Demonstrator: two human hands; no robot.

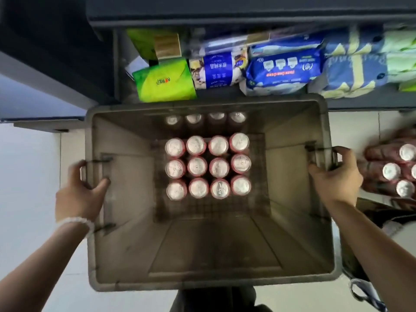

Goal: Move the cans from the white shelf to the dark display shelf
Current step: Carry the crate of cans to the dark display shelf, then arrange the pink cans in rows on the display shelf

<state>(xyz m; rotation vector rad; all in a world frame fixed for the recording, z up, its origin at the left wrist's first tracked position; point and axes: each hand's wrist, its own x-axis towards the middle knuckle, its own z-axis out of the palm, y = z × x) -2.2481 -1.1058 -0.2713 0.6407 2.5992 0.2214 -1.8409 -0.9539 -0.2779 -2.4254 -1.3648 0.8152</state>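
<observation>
Fingers of left hand (80, 194) and right hand (335, 174) curled over side handles of grey crate (209, 282), gripping. Twelve cans (208, 166) upright on crate floor, three rows of four, long axes vertical, tops facing up. Likely heavy, rigid, smooth-walled; best grasped round the body. Beyond: dark display shelf (225, 16), stocked with packets.

Single head-worn wide-angle view, facing steeply down from close above into a grey bin (324, 122), dark shelf (360, 102) along the frame's top edge
</observation>
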